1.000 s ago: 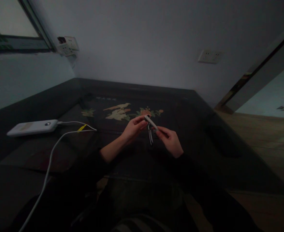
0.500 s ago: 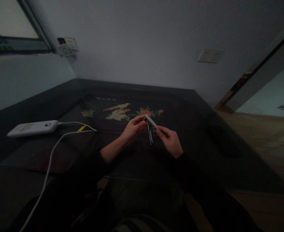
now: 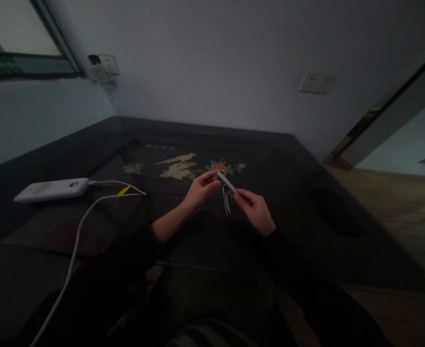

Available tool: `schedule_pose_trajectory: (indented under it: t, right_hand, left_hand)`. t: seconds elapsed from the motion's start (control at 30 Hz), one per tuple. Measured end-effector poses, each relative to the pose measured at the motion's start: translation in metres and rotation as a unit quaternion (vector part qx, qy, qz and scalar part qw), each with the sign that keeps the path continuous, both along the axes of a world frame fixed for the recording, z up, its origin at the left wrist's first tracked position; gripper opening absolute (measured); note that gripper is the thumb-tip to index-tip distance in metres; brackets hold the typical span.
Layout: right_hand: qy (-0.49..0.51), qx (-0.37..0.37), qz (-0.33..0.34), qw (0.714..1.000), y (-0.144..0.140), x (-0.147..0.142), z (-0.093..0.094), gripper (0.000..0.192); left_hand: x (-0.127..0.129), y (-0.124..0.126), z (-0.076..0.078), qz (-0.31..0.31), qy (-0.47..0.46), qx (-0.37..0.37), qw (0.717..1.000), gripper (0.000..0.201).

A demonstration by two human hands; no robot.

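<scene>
Dark table (image 3: 306, 193) | left hand (image 3: 199, 190), right hand (image 3: 255, 209) both pinch one white stick (image 3: 226, 182) | one power bank (image 3: 51, 189)

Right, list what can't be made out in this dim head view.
- Small white stick pinched between left hand and right hand: too small and dark to identify.
- Thin metal loop hanging below it: blurred.
- White cable: near end cut off by the bottom edge.

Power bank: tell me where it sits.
In the head view the white power bank lies on the dark table, left of both hands, its cable trailing toward the person.
</scene>
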State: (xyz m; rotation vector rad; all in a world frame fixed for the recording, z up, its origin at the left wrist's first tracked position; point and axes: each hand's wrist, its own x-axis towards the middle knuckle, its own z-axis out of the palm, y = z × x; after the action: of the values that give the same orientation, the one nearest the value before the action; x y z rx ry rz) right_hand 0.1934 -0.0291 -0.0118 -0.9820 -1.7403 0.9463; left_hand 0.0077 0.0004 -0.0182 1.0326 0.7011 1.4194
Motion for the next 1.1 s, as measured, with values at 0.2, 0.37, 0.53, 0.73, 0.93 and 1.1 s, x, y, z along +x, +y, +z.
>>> schedule_pose_trajectory:
  t: [0.2, 0.37, 0.53, 0.73, 0.93, 1.1]
  right_hand:
    - [-0.002, 0.014, -0.027, 1.0, 0.0014, 0.0, 0.0, 0.035]
    - [-0.011, 0.026, -0.049, 0.998, 0.0015, 0.0008, 0.0008, 0.032]
    - [-0.01, 0.046, -0.069, 0.997, 0.0008, -0.0007, -0.0012, 0.03]
    - [-0.007, 0.022, -0.041, 0.999, 0.001, -0.0006, -0.0028, 0.034]
    - [-0.003, -0.002, 0.001, 1.0, -0.0043, -0.0022, 0.001, 0.036]
    - [0.029, -0.073, 0.065, 0.995, -0.004, -0.0015, -0.0002, 0.041]
  left_hand:
    - [0.0005, 0.0016, -0.0046, -0.011, 0.002, -0.011, 1.0, 0.049]
    - [0.0013, 0.0012, -0.0053, -0.004, -0.006, -0.031, 0.999, 0.051]
    - [0.002, -0.0012, -0.002, -0.01, -0.015, -0.024, 1.0, 0.05]
    - [0.0034, -0.0026, -0.0013, -0.022, -0.035, -0.015, 0.999, 0.05]
    - [0.0032, -0.0016, -0.0017, -0.014, -0.049, -0.021, 0.998, 0.052]
    - [0.0025, -0.0003, -0.0003, -0.014, -0.044, -0.013, 0.999, 0.053]
